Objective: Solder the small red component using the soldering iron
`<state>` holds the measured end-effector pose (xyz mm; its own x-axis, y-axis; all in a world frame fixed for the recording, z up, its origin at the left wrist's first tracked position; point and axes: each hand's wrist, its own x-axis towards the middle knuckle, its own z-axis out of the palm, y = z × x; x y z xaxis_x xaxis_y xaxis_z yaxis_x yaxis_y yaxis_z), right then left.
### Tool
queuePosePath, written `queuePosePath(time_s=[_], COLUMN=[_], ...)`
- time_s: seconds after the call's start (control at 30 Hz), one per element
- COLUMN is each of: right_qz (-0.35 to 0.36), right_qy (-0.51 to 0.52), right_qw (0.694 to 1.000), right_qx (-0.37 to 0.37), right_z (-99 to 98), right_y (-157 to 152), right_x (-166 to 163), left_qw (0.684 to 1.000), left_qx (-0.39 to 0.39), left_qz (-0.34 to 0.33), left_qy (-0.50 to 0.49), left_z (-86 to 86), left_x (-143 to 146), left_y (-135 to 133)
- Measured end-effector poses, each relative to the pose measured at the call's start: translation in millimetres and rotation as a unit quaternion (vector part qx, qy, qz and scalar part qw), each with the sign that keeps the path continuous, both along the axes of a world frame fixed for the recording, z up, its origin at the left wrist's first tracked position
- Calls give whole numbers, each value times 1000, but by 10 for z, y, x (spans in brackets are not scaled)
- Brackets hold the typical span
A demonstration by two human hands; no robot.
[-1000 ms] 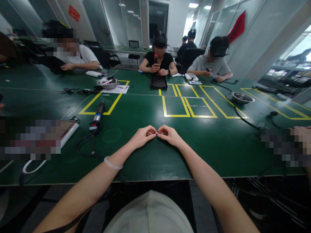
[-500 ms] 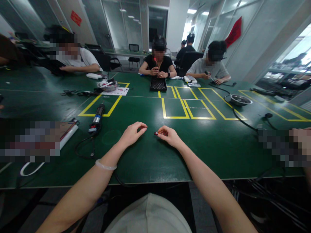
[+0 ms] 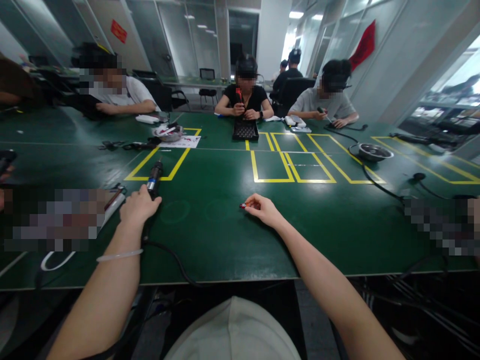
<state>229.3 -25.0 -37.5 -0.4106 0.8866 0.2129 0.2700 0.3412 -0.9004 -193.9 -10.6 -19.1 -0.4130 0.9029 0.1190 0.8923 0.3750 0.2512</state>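
Observation:
My left hand point(image 3: 138, 211) is closed around the rear part of a corded electric screwdriver point(image 3: 155, 173), a dark tool with a blue and silver band and its tip pointing away from me. Its back end is hidden under my palm, and a black cord trails from it toward the table's near edge. Over the green table, my right hand point(image 3: 264, 210) pinches a small red and dark piece point(image 3: 243, 205) between thumb and fingers; its exact kind is too small to make out.
Yellow tape rectangles point(image 3: 292, 181) mark the green table point(image 3: 225, 250). A metal bowl point(image 3: 375, 151) stands at the right, a bowl of parts point(image 3: 168, 132) at back left. Across from me, a person point(image 3: 245, 100) works over a black tray point(image 3: 245, 131); other people sit on either side.
My left hand has moved left, away from my right hand, and taken hold of the electric screwdriver. My right hand stays almost in place with the small red piece.

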Motion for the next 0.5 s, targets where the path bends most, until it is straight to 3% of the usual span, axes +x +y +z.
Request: queuePosePath(time_s=[0.1, 0.27, 0.5], right_qz=[2, 0, -8], right_qy=[-8, -18, -19], right_qw=[1000, 1000, 999], right_qx=[9, 23, 26], right_z=[-5, -8, 7], right_y=[3, 0, -5], right_x=[0, -7, -14], left_qw=[999, 994, 984], left_qx=[11, -67, -62], left_qz=[-21, -31, -111], left_qy=[24, 79, 125], left_z=[34, 195, 241], left_x=[86, 351, 936], left_y=[-11, -107, -327])
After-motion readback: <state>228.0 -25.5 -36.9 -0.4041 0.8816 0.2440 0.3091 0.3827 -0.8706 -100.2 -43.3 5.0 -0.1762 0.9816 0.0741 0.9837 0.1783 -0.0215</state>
